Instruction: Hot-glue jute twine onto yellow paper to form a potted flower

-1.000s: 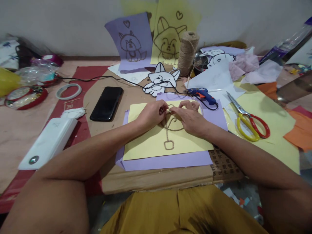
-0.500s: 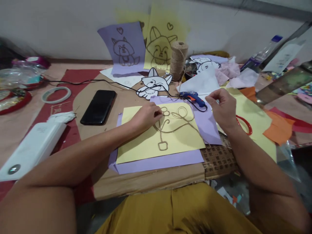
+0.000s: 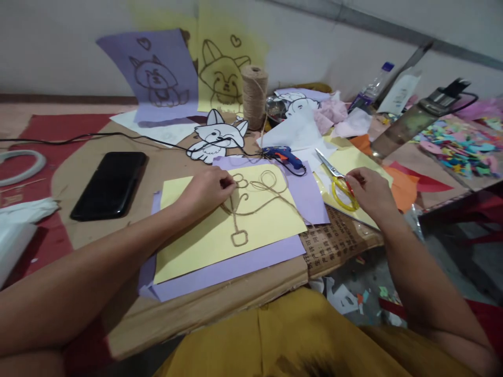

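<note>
My left hand (image 3: 210, 192) rests on the yellow sheet (image 3: 188, 246), its fingertips pinched together at the twine (image 3: 251, 212). Some of that twine forms a flower shape, a stem and a small square on the sheet. A loose length loops to the right and runs over the paper's edge. On the right, my right hand (image 3: 371, 193) has its fingers closed at the handle of the scissors (image 3: 334, 175), which have yellow and red grips and blades pointing away to the upper left. What exactly the left fingertips pinch is partly hidden.
A blue glue gun (image 3: 285, 156) with a black cord lies behind the sheet, near a twine spool (image 3: 254, 97) and a fox cutout (image 3: 216, 137). A black phone (image 3: 110, 184) lies left. A bottle (image 3: 422, 120) leans at right. Purple paper (image 3: 251, 264) lies under the yellow sheet.
My right hand has moved down from its raised pinch beside the glue gun to the scissors' handle. My left hand stays at the twine. The view has turned to the right.
</note>
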{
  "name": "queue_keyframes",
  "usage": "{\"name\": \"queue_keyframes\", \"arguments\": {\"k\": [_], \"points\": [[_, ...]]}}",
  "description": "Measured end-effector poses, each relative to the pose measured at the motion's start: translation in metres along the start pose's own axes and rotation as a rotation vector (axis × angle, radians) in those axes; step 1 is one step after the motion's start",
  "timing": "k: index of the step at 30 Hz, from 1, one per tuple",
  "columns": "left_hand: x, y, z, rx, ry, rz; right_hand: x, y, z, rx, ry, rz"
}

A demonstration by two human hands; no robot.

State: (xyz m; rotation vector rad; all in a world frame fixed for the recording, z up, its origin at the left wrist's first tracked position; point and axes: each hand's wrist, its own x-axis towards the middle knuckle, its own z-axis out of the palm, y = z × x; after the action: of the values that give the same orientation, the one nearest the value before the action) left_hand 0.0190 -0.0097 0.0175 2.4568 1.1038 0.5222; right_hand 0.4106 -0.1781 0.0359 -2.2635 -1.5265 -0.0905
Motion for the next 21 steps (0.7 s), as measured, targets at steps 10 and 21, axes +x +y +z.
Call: {"name": "queue_keyframes", "arguments": {"k": [10, 21], "points": [[0.004, 0.001, -0.002, 0.007, -0.055, -0.042, -0.009, 0.015, 0.019, -0.320, -0.166, -0.037], [0.003, -0.001, -0.002, 0.000, -0.062, 0.013, -0.020, 0.008, 0.000, -0.099, -0.080, -0.070]]}}
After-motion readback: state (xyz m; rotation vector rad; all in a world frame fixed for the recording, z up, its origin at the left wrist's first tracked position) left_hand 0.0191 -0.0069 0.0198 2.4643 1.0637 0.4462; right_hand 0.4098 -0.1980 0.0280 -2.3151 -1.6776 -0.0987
